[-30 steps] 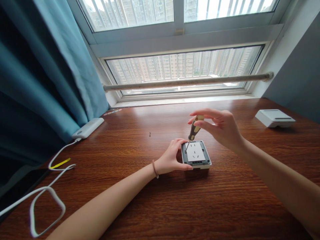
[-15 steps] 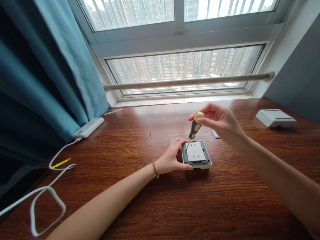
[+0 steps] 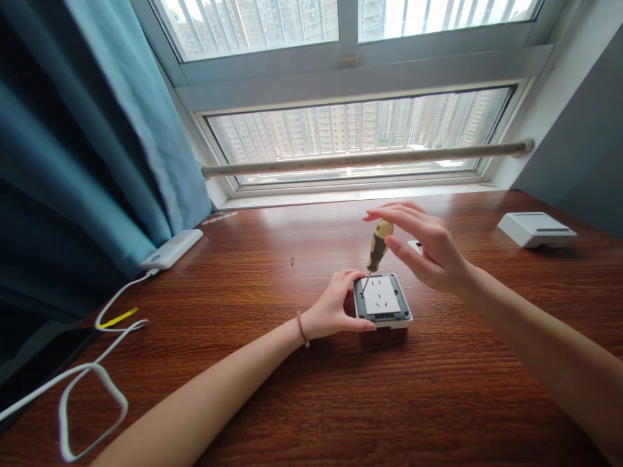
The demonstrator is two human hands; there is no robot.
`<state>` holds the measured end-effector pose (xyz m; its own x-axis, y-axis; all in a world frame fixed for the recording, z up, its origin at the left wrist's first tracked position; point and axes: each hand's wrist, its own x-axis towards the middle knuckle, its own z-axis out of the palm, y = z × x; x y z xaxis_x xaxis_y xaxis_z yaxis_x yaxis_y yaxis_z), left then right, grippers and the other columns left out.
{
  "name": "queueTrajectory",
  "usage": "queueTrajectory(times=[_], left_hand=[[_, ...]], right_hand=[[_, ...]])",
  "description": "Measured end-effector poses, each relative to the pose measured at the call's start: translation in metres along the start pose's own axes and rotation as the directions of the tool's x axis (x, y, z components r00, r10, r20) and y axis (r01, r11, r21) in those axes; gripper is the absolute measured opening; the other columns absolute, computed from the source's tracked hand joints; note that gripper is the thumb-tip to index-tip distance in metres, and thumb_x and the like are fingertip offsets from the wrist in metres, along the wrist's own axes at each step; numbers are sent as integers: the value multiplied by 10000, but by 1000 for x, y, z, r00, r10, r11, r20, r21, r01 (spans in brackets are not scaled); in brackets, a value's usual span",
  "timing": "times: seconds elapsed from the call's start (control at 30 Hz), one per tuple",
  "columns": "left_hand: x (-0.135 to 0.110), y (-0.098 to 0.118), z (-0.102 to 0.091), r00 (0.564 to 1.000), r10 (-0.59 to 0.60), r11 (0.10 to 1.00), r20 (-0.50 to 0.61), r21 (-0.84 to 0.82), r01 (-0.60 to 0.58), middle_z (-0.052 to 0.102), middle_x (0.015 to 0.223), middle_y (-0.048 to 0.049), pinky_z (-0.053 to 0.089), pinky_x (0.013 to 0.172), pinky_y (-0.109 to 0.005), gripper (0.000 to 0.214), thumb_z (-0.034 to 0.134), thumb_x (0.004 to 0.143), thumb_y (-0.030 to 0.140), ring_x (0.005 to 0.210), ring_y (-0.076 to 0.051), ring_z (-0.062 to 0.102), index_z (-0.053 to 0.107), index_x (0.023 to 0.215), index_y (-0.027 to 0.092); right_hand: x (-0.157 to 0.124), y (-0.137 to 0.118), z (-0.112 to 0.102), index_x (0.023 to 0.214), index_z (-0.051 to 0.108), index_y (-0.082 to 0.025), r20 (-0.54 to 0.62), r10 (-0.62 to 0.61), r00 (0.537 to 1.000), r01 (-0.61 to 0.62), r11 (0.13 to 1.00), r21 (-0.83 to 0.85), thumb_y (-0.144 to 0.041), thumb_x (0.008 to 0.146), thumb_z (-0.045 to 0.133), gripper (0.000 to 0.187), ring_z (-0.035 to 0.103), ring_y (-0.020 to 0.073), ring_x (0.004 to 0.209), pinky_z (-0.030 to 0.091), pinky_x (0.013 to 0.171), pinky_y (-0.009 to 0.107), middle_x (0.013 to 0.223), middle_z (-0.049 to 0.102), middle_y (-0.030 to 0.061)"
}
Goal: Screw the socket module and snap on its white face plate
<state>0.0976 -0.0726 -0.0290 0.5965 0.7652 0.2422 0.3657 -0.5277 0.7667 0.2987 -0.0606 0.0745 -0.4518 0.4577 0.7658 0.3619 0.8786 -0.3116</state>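
A white wall socket with a grey mounting frame [image 3: 380,296] lies face up on the table. My left hand [image 3: 335,305] grips its left side, thumb along the near edge and fingers at the far corner. A screwdriver [image 3: 378,245] with a cream and dark handle stands tilted, its tip at the screw hole on the left of the frame. My right hand [image 3: 426,243] is at the handle, thumb against its side and the other fingers stretched out over its top in a loose hold. A small screw [image 3: 293,261] lies on the wood beyond my left hand.
At the right back sits a white box-like piece [image 3: 537,229]. Behind my right hand a white flat piece [image 3: 415,246] is partly hidden. A white power bank [image 3: 172,249] with a cable [image 3: 119,285] and yellow tie [image 3: 118,317] lies left, by the blue curtain [image 3: 160,162].
My right hand's fingers have straightened from a curled grip on the handle, and the hand has rolled over. The screwdriver's handle has leaned slightly left. My left hand and the socket stay put.
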Motion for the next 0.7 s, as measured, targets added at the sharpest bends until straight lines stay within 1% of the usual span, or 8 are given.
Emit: queueTrajectory(times=[0.07,0.13,0.23,0.37,0.43,0.5,0.57,0.7], left_hand=[[0,0,0,1000,10,1000,-5,3,-10,413,1215,-101,377,958,-397,820,773,553,437,1129,-260,396,380,1237,214],[0,0,0,1000,18,1000,-10,6,-18,403,1227,-102,376,959,-394,821,773,551,439,1135,-261,391,378,1233,212],[0,0,0,1000,17,1000,-11,12,-17,411,1214,-99,384,947,-388,811,773,550,437,1123,-260,396,387,1226,210],[1,1,-1,1000,-2,1000,-4,26,2,427,1175,-96,405,919,-383,791,775,545,438,1084,-254,410,410,1206,204],[1,1,-1,1000,-2,1000,-7,23,2,419,1181,-98,408,920,-384,797,776,541,441,1090,-255,406,408,1207,202],[1,1,-1,1000,0,1000,-7,14,0,412,1191,-100,409,922,-386,800,775,543,439,1105,-258,398,405,1213,205],[1,0,-1,1000,2,1000,-6,15,-2,412,1197,-101,405,929,-389,806,776,542,439,1116,-260,392,405,1219,208],[0,0,0,1000,15,1000,-5,25,-15,414,1202,-98,384,953,-392,818,772,547,443,1127,-257,384,395,1235,213]], right_hand=[[0,-1,-3,1201,527,-191,17,-8,1000,8,1000,2,-175,867,431,347,466,229,1139,371,967,449,1154,586,79],[1,-2,-4,1187,543,-203,14,15,1000,-15,999,42,-146,875,406,345,445,223,1172,351,993,453,1177,579,73],[3,-4,-3,1101,594,-204,23,88,996,-91,973,215,-145,874,446,277,474,211,1151,357,1001,438,1139,603,72],[3,-2,3,888,618,-190,61,235,970,-233,830,506,-205,811,598,80,544,211,1069,410,951,417,1009,655,66],[2,-1,8,879,597,-197,78,292,953,-276,738,616,-215,785,636,103,608,196,943,477,855,389,924,671,43],[0,0,12,973,586,-214,66,315,947,-279,700,657,-210,773,651,211,635,179,849,509,780,363,867,673,21],[-2,0,14,1047,590,-224,22,316,948,-262,742,617,-207,779,643,273,636,172,827,514,760,348,853,672,17],[-3,1,10,1067,623,-209,4,262,965,-232,848,477,-238,846,559,232,622,164,806,503,759,342,882,665,41]])
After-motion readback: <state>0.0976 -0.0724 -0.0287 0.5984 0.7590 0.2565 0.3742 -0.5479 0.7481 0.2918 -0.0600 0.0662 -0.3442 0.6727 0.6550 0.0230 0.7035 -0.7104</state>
